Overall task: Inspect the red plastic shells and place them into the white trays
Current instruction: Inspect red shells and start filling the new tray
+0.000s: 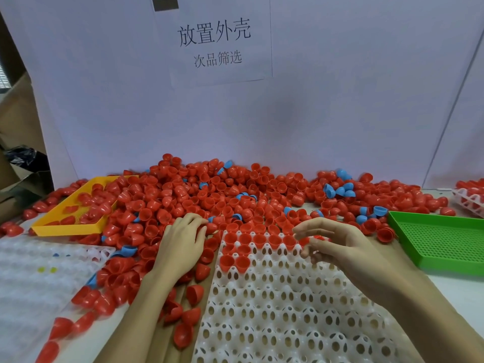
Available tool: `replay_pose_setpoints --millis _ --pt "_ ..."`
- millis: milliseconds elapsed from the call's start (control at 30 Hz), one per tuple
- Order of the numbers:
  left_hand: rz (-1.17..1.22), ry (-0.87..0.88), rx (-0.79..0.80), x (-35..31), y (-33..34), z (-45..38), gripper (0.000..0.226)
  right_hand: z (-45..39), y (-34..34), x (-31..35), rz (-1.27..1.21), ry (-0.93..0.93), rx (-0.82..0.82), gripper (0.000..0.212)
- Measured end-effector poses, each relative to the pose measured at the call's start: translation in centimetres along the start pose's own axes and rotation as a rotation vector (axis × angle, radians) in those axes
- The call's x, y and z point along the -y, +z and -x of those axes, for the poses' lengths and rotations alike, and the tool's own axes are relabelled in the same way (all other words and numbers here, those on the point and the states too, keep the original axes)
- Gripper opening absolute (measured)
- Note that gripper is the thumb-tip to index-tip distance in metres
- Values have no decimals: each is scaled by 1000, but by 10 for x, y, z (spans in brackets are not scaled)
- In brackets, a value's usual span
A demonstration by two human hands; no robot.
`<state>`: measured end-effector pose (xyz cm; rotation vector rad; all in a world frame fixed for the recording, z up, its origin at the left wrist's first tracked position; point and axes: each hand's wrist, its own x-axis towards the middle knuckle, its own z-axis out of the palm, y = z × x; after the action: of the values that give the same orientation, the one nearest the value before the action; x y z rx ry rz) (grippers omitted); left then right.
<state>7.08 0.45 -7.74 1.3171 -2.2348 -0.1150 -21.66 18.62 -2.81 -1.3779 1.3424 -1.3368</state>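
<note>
At the far left a clear blister tray (39, 284) lies on the surface, with loose red shells spilling along its near edge. Behind it a yellow tray (52, 227) holds a few more red pieces. A large heap of red plastic shells (209, 195), small hollow half-domes with a few blue shells (340, 191) mixed in, spreads across the surface against a white backboard bearing a printed paper sign (214, 40). The left hand (180, 247) lies palm down on the near edge of the heap, its fingers (193, 218) stretched forward and close together, touching shells; I cannot tell whether they grip one. Just to its right lies the white tray (288, 310), a grid of egg-shaped wells; about a dozen red shells sit open side up in its far left corner, and the rest is unfilled. The right hand (348, 247) hovers over the tray's far edge, fingers loosely curled, and a glimpse of red between them suggests a pinched shell (318, 237), though motion blur leaves this uncertain. At the far right sit a green perforated tray (445, 242) and part of another white tray. The shells look very light, thin, rigid and smooth, so likely to slip or nest together; pinching the rim between thumb and fingertip seems the surest hold.
</note>
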Motion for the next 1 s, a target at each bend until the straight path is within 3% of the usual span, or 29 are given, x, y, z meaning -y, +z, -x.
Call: replay_pose_setpoints --millis 133,233,333,500,800,900,1000 --pt "123 -24 -81 1 -5 1 27 0 0 0 13 8 11 36" --pt "81 -30 -143 4 -11 1 27 1 1 -1 25 12 16 37" --pt "-26 2 -73 6 -13 2 22 1 1 -1 30 14 16 38" --pt "-86 -52 51 1 -13 2 39 1 1 -1 46 17 15 40" --pt "-134 -33 78 1 -19 7 22 1 3 -2 55 21 32 41" --pt "48 -74 8 -3 -21 7 18 1 3 -1 62 23 40 41" --pt "454 -138 -83 -7 -32 4 10 1 3 0 62 16 38 40"
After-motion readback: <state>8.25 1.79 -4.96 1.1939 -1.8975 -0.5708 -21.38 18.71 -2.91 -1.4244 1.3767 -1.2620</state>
